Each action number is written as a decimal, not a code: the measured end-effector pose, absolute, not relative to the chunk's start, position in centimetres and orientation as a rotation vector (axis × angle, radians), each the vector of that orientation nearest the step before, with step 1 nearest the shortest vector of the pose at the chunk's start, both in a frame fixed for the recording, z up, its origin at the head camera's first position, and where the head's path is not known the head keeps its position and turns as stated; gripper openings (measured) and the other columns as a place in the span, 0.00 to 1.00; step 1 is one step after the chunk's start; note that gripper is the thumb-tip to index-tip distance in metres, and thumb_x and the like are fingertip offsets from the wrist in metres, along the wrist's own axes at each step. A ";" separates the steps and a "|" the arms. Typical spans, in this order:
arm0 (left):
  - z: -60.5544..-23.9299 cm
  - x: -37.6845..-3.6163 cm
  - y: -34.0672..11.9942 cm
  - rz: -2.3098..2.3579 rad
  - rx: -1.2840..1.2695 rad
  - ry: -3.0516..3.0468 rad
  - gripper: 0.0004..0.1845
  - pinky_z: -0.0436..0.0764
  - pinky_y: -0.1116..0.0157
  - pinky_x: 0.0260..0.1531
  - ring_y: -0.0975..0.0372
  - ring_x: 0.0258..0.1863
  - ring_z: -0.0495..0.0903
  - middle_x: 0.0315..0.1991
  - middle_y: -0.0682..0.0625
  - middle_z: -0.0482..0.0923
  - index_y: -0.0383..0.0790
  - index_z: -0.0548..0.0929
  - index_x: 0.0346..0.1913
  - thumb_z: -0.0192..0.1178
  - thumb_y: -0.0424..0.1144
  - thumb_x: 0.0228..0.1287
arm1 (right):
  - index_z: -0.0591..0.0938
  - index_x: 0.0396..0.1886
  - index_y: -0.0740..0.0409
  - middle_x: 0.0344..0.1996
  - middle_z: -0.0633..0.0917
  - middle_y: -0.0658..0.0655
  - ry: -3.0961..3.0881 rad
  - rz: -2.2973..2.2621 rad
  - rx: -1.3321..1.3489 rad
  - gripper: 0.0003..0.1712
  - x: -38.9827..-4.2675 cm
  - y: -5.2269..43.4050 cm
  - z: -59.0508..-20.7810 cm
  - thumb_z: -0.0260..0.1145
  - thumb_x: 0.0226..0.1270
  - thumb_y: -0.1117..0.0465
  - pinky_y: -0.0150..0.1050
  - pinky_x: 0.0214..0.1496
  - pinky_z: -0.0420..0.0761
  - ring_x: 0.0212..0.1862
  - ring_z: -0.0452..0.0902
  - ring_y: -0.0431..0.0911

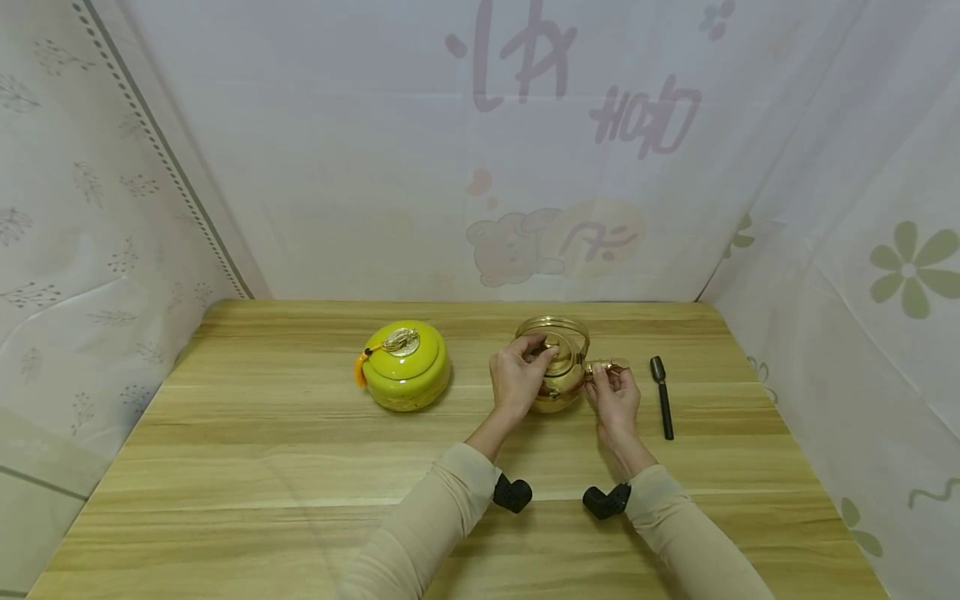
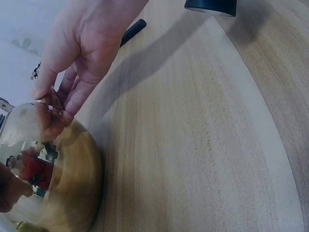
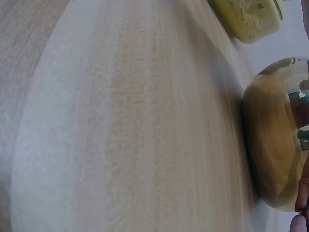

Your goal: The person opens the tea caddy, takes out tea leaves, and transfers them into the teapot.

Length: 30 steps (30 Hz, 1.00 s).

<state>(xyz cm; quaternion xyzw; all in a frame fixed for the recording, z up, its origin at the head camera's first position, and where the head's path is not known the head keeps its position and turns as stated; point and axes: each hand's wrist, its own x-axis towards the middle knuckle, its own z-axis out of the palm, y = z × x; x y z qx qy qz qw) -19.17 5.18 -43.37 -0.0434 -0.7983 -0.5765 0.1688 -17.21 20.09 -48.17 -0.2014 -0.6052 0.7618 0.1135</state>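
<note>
A shiny golden kettle [image 1: 558, 400] with an upright looped handle [image 1: 553, 322] stands on the wooden table. My left hand [image 1: 517, 375] reaches over it from the left, thumb and fingers pinching the lid knob [image 1: 552, 341]. On the other side, my right hand [image 1: 617, 402] pinches the short spout [image 1: 600, 365] between thumb and fingers. The left wrist view shows that right hand [image 2: 89, 48] at the kettle's polished side [image 2: 79, 169]. Only the right fingertips [image 3: 302, 193] appear at the edge of the right wrist view, against the kettle [image 3: 273, 135].
A glossy yellow lidded jar [image 1: 408, 385] with an orange tassel [image 1: 361, 369] stands left of the kettle. To the right lies a dark scoop [image 1: 663, 404] with a long handle. Printed cloth [image 1: 360, 167] hangs behind and along both sides of the table [image 1: 262, 483].
</note>
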 end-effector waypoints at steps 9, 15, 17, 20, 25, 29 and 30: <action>-43.4 -19.1 5.1 -1.651 -0.133 -2.248 0.13 0.73 0.78 0.20 0.62 0.20 0.82 0.32 0.45 0.89 0.35 0.89 0.42 0.72 0.39 0.56 | 0.72 0.40 0.50 0.33 0.80 0.40 -1.769 2.233 -0.577 0.03 -17.4 20.2 -48.5 0.58 0.74 0.59 0.27 0.43 0.81 0.37 0.80 0.30; -43.4 -19.2 5.1 -1.647 -0.141 -2.229 0.13 0.74 0.77 0.20 0.64 0.20 0.81 0.31 0.45 0.89 0.34 0.89 0.41 0.72 0.38 0.55 | 0.71 0.41 0.51 0.32 0.80 0.39 -1.778 2.238 -0.569 0.03 -17.3 20.1 -48.3 0.57 0.74 0.59 0.26 0.44 0.82 0.38 0.80 0.30; -43.5 -19.2 5.1 -1.653 -0.142 -2.222 0.13 0.73 0.77 0.20 0.64 0.19 0.80 0.31 0.44 0.89 0.34 0.89 0.41 0.72 0.37 0.55 | 0.71 0.41 0.51 0.32 0.80 0.39 -1.784 2.236 -0.569 0.03 -17.3 20.1 -48.3 0.57 0.74 0.59 0.26 0.44 0.82 0.37 0.80 0.30; -43.5 -19.2 5.0 -1.664 -0.141 -2.217 0.13 0.73 0.77 0.20 0.65 0.19 0.79 0.31 0.44 0.89 0.33 0.89 0.41 0.72 0.37 0.55 | 0.71 0.41 0.51 0.32 0.80 0.39 -1.788 2.235 -0.574 0.02 -17.3 20.0 -48.2 0.57 0.74 0.60 0.26 0.44 0.82 0.37 0.80 0.29; -43.4 -19.1 5.0 -1.666 -0.132 -2.223 0.13 0.73 0.77 0.20 0.65 0.19 0.79 0.30 0.45 0.89 0.34 0.89 0.41 0.72 0.38 0.55 | 0.71 0.42 0.52 0.32 0.80 0.40 -1.787 2.240 -0.570 0.03 -17.2 20.0 -48.3 0.57 0.74 0.60 0.26 0.43 0.82 0.37 0.80 0.29; -43.4 -19.2 5.0 -1.667 -0.112 -2.230 0.13 0.72 0.77 0.20 0.67 0.19 0.78 0.30 0.45 0.89 0.35 0.89 0.41 0.72 0.38 0.55 | 0.71 0.41 0.51 0.32 0.80 0.40 -1.784 2.243 -0.565 0.02 -17.3 20.0 -48.2 0.57 0.75 0.59 0.26 0.44 0.82 0.37 0.80 0.29; -43.4 -19.2 5.0 -1.670 -0.108 -2.230 0.12 0.72 0.77 0.20 0.67 0.19 0.78 0.30 0.45 0.89 0.35 0.89 0.41 0.72 0.38 0.55 | 0.71 0.41 0.51 0.32 0.80 0.40 -1.780 2.246 -0.563 0.02 -17.4 20.1 -48.2 0.57 0.74 0.59 0.26 0.44 0.82 0.37 0.80 0.29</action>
